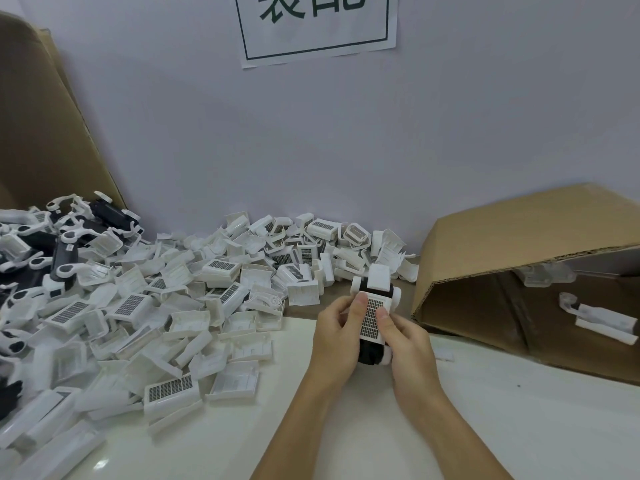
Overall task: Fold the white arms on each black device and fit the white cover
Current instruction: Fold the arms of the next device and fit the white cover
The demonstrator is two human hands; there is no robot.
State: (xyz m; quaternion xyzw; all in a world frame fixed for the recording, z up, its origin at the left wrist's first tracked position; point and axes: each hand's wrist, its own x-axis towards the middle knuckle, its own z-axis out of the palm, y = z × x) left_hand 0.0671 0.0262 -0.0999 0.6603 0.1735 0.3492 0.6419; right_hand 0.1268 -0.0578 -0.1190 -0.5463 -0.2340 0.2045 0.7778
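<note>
We hold one device (375, 317) up over the table (519, 410), right of centre and just near of the cover pile (180, 306). Our left hand (341, 336) curls round its left side, the thumb pressing on the grilled white cover (372, 318); our right hand (403, 344) grips the right side, its thumb on the cover too. Both hands are closed on the device, pinching it between them.

The white arms (356, 284) look folded in against the black body, so we judge the folding done on this one and the cover-fitting step in hand. Whether the cover is fully seated we cannot tell; our thumbs hide its edges.

Next we would likely need firm, even thumb pressure until the cover sits flush, then to set the unit down, perhaps in the box (502, 268) lying on its side at right, where a similar white piece (602, 320) lies. More uncovered devices (65, 251) wait in the heap far left.
</note>
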